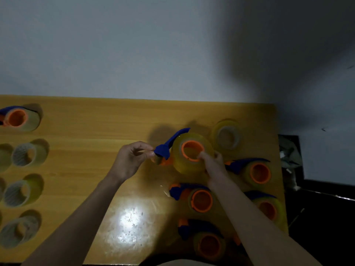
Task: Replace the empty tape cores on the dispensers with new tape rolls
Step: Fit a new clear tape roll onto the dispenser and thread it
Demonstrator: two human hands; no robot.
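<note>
Head view shows the left hand (130, 160) pinching the blue dispenser (167, 148) tip while right fingers (206, 156) hook its roll (192, 153), four loaded dispensers (199, 198) near the right wrist, empty cores (25, 156) far left on the tabletop (96, 121), one spare roll (227, 136) left.

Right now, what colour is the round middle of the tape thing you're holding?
Orange hub, clearest in the head view.

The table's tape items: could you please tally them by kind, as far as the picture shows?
Dispensers carrying a tape roll: 6, one held in both hands, one far left.
Loose tape roll without dispenser: 1.
Empty cores fully in view: 3.
Total: 10.
</note>
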